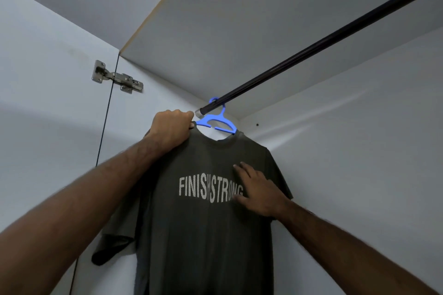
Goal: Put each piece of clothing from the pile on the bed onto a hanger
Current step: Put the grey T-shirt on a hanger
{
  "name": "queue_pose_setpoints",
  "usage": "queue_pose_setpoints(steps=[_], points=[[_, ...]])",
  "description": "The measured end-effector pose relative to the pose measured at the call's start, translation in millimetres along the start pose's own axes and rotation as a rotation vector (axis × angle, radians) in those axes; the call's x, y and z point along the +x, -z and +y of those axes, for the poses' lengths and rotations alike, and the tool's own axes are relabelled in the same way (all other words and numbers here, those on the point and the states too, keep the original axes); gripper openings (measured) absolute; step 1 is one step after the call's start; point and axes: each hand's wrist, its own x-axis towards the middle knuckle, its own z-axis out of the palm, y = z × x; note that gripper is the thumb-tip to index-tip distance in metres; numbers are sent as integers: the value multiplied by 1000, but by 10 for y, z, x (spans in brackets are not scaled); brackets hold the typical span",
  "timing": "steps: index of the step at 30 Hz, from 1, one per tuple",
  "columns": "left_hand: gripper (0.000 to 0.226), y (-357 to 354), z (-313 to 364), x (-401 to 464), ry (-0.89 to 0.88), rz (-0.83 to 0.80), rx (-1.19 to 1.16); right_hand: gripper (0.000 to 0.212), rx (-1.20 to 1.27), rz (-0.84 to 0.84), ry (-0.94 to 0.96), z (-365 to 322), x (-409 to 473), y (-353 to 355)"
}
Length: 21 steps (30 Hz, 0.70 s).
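Head view: hanging from a dark glossy wardrobe rod on a blue plastic hanger, a limp charcoal T-shirt with pale dotted lettering across the chest. Gripping the shirt's shoulder and the hanger's end with curled fingers, the left hand; lying flat against the chest print just below the collar, fingers straight and slightly spread, the right hand. Showing beside a smooth white door panel, a metal hinge.
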Motion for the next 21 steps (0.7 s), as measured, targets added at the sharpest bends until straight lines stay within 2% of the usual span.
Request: queue_pose_setpoints(steps=[9,12,15,18,21], points=[[35,116,0,-104,4,-85,-58,90,56,100,-73,-44,394,27],[45,152,-28,-404,-128,-5,136,91,48,113,-69,-19,370,-47],[45,122,79,-931,-274,27,142,91,18,100,-49,8,255,-221],[46,-15,307,-1601,-459,-54,112,90,10,57,-26,0,-15,-472],[50,-30,536,-2269,-533,-221,107,90,21,-27,-22,6,-400,-721]])
